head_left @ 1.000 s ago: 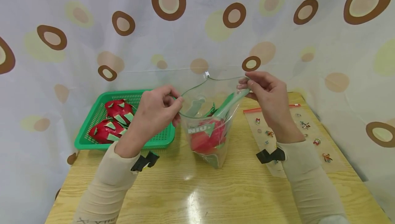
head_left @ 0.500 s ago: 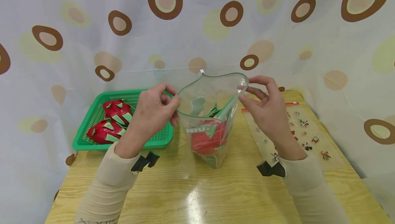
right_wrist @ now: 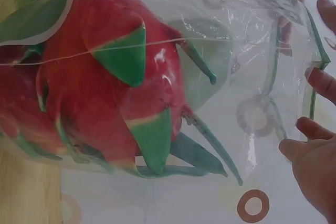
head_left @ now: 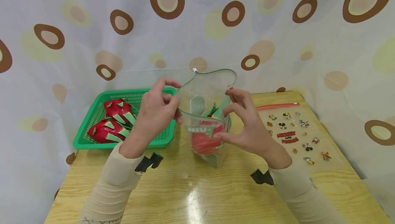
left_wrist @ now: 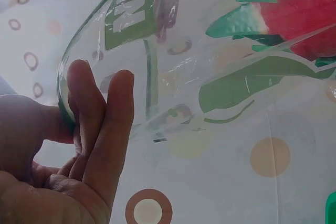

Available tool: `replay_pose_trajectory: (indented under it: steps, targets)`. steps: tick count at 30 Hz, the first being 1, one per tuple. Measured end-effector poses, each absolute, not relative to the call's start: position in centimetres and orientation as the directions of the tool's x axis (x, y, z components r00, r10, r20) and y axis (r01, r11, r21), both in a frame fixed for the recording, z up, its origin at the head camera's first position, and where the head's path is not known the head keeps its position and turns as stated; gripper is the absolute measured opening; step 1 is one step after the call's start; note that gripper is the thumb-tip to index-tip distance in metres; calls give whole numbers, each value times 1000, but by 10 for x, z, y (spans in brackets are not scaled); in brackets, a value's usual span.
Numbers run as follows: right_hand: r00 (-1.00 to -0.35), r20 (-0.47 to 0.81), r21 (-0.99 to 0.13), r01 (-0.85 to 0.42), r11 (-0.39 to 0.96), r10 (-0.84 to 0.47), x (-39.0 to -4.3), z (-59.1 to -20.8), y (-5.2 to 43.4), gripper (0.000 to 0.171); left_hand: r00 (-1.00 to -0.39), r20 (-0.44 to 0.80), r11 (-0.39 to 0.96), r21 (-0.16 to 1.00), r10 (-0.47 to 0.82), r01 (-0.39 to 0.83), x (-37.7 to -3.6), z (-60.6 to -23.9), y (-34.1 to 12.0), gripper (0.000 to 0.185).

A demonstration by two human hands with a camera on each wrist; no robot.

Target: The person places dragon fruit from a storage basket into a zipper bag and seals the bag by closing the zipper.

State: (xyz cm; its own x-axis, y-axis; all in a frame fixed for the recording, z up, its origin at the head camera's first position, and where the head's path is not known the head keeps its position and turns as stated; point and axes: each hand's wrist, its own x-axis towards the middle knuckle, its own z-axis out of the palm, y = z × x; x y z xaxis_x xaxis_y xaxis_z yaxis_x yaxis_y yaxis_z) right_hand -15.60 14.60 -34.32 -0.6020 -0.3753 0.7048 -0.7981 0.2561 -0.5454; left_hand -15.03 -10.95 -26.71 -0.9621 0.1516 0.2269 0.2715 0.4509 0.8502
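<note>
Standing on the pale wooden table: clear plastic zip bag with a red, green-scaled dragon fruit inside. Left hand pinching the bag's rim — thumb and fingers clamped, plain in the wrist view. Right hand touching its side, fingers loosely spread. Beside: green plastic basket.

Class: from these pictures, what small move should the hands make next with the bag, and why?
Probably press the open rim together. The left hand pinches the bag at its rim, the right hand is on its side, and a dragon fruit already sits inside.
</note>
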Motion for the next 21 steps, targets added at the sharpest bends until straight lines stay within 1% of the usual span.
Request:
replay_pose_trajectory:
  steps: [4,7,9,12,14,17,19,21]
  targets:
    - [-576,731,-530,-817,229,-365,-157,-344,143,18,-959,223,452,847,176,280,-150,-266,-110,26]
    - [-551,757,-507,-834,218,-351,-158,-344,142,8,-951,231,455,837,208,303,-152,-265,-110,24]
    - [-529,776,-489,-848,202,-344,-159,-344,142,9,-944,235,465,826,230,319,-156,-263,-111,22]
    - [-514,789,-481,-857,184,-335,-160,-345,142,7,-940,239,487,808,243,331,-169,-261,-115,21]
    - [-519,786,-489,-854,177,-336,-160,-344,142,5,-939,255,490,803,232,339,-181,-261,-118,21]
    - [-538,768,-511,-842,172,-348,-159,-342,142,5,-940,272,450,826,207,339,-202,-265,-122,24]
    - [-545,758,-522,-836,166,-358,-158,-342,142,7,-936,275,431,834,218,345,-214,-270,-123,27]
    - [-545,754,-527,-835,158,-366,-158,-342,142,11,-931,253,425,836,262,346,-224,-276,-123,33]
